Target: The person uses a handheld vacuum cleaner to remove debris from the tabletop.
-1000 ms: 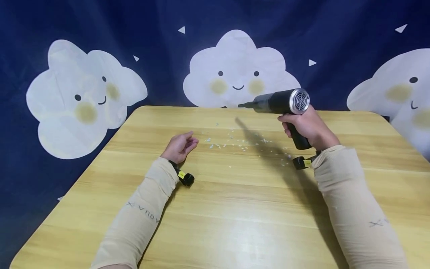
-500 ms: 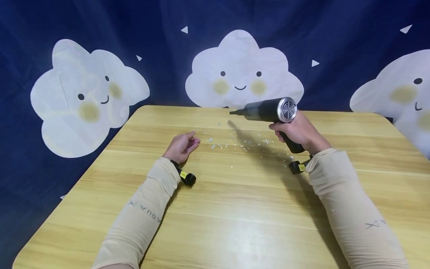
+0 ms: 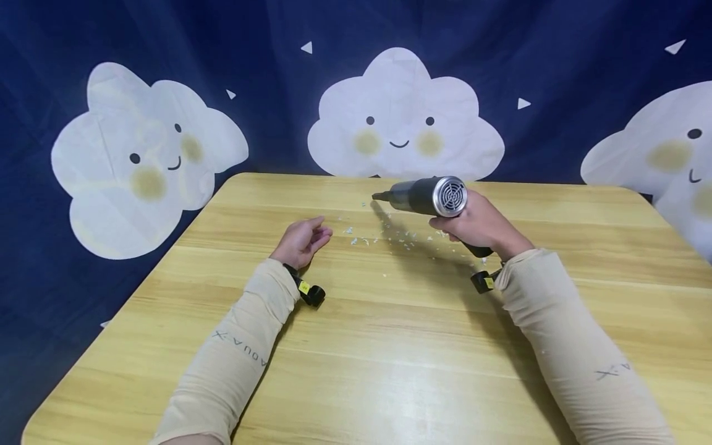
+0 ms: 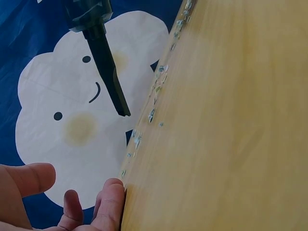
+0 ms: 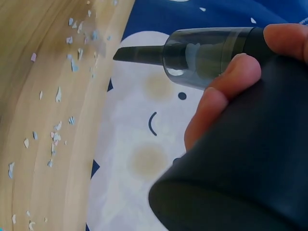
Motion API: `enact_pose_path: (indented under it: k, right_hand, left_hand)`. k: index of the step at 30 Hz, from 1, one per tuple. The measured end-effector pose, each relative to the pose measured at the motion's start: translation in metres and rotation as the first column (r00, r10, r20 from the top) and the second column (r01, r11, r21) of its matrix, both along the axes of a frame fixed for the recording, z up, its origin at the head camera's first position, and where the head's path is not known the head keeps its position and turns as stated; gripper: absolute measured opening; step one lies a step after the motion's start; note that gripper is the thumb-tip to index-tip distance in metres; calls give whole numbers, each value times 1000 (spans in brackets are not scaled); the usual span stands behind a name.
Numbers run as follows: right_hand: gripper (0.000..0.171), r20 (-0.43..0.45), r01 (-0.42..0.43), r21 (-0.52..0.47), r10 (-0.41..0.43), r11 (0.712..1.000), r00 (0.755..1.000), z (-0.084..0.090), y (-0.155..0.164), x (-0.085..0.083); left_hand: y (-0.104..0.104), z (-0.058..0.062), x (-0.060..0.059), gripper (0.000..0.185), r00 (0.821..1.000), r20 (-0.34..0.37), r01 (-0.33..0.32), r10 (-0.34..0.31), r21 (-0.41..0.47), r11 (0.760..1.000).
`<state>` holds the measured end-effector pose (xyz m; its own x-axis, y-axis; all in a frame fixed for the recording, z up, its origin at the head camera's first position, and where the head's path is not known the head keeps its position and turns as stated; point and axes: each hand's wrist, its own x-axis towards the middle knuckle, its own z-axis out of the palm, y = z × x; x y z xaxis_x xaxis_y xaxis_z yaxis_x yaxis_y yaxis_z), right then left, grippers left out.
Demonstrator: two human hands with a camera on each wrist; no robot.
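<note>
My right hand (image 3: 483, 225) grips the handle of a black handheld vacuum cleaner (image 3: 425, 196) with a silver vented rear end. In the right wrist view its clear dust chamber (image 5: 204, 55) and narrow black nozzle (image 5: 139, 54) show past my fingers. The nozzle points left, close over the far part of the table. Small paper scraps (image 3: 408, 241), white and pale blue, lie scattered below and in front of it. My left hand (image 3: 303, 242) rests on the table left of the scraps, fingers loosely bent, with nothing in them. In the left wrist view the nozzle (image 4: 108, 72) hangs above the scraps.
The light wooden table (image 3: 356, 346) has rounded corners, its far edge just beyond the scraps. Behind it hangs a dark blue curtain (image 3: 267, 93) printed with white smiling clouds. A black wrist camera (image 3: 313, 295) sits on the left wrist, another (image 3: 481, 282) on the right.
My right hand has carried the vacuum cleaner left and downward, bringing its nozzle nearer the table and the scraps. The left hand has stayed in place on the table.
</note>
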<state>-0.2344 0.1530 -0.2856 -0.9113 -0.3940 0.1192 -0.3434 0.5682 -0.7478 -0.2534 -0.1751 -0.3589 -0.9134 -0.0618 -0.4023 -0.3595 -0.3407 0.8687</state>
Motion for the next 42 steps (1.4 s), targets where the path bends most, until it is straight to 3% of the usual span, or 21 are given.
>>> enact_pose_path:
  k: [5, 22, 42]
  right_hand:
    - [64, -14, -33, 8, 33, 999, 999, -2, -4, -1]
    - [45, -3, -21, 43, 21, 999, 1000, -5, -8, 1]
    - [54, 48, -19, 44, 17, 999, 999, -5, -8, 0]
  left_hand:
    - [0, 1, 0, 42, 1000, 3, 0, 0, 7, 1000]
    - [0, 0, 0, 42, 1000, 6, 10, -10, -10, 1000]
    - [0, 2, 0, 42, 1000, 6, 15, -15, -24, 1000]
